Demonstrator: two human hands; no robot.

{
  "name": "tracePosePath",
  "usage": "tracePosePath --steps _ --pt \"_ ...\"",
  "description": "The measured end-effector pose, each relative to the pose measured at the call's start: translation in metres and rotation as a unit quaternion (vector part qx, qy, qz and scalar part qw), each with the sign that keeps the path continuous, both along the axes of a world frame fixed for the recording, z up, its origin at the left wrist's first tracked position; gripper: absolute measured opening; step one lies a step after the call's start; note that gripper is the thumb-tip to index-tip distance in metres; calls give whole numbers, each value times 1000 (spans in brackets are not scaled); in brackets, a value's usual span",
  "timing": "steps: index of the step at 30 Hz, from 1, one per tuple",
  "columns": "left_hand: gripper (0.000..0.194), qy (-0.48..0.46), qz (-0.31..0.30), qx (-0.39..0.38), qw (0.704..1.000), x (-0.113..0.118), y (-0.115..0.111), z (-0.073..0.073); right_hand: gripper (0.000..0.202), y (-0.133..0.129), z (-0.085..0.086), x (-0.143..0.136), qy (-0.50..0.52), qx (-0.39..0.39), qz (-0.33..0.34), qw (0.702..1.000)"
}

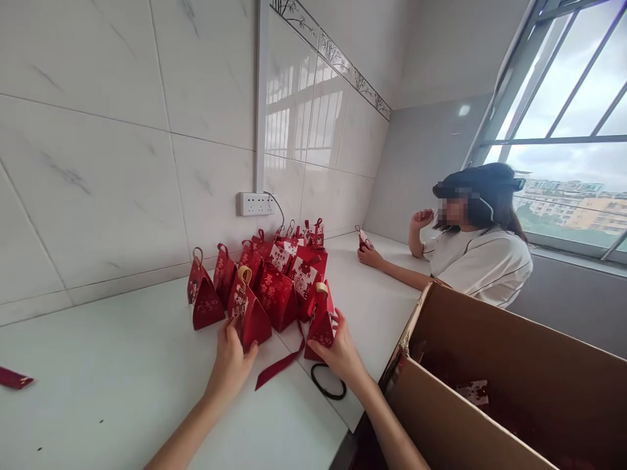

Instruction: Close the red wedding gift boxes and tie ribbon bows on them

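Several small red gift boxes (277,274) with handles stand grouped on a white countertop (122,378) against a tiled wall. My left hand (230,360) touches the base of one front box (249,307) with a gold handle. My right hand (341,352) grips another red box (321,321) at the group's right edge. A dark red ribbon (279,365) trails on the counter between my hands.
An open cardboard box (490,391) stands at the lower right. A black hair tie (328,385) lies near my right wrist. A person (477,254) sits at the far counter end holding a red box (363,239). A wall socket (255,203) and a red scrap (14,378) are also there.
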State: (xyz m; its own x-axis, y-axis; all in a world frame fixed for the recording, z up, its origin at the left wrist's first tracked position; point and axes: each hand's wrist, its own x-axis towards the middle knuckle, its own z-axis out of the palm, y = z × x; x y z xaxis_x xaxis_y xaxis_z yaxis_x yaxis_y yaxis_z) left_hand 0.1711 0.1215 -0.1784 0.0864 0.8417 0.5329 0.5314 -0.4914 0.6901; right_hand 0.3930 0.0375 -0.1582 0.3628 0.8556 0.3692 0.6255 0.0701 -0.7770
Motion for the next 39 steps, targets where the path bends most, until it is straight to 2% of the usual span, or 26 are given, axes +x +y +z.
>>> tracePosePath --steps 6,9,11,12,13,14,16,17,18,20,26,28,33,36,39 --pt "39 51 45 56 996 9 22 -12 58 2 -5 4 33 -7 0 999" --pt "43 57 103 61 991 13 22 -7 48 -4 -6 4 61 -8 7 998" --pt "42 59 136 114 982 15 12 2 38 -9 -5 3 77 -9 2 997" --pt "39 69 122 155 978 17 4 8 33 -12 -4 3 83 -8 -6 996" --pt "34 92 80 193 974 19 -4 14 30 -14 -4 2 89 -7 -15 996" --pt "30 135 7 214 967 24 -12 20 27 -17 -4 1 95 -7 -25 995" --pt "28 261 -157 175 936 36 -23 31 26 -21 -5 -1 106 -4 -38 994" --pt "29 320 -202 137 916 43 -26 35 26 -23 -6 -1 110 -1 -44 993" --pt "30 349 -221 113 904 51 -26 38 25 -26 -6 -2 113 5 -51 992" --pt "34 374 -221 86 897 63 -21 39 26 -31 -7 -1 115 14 -67 991" --pt "35 383 -136 62 911 74 2 33 31 -41 -13 6 113 15 -77 991" --pt "33 392 -149 82 904 79 4 31 32 -41 -18 7 120 29 -69 990" --pt "39 414 -232 154 867 100 7 30 37 -41 -26 6 138 52 -75 986" --pt "46 423 -245 175 855 105 15 30 38 -42 -26 7 122 44 -76 989" --pt "42 434 -233 180 852 101 24 30 39 -43 -27 8 119 36 -64 990"
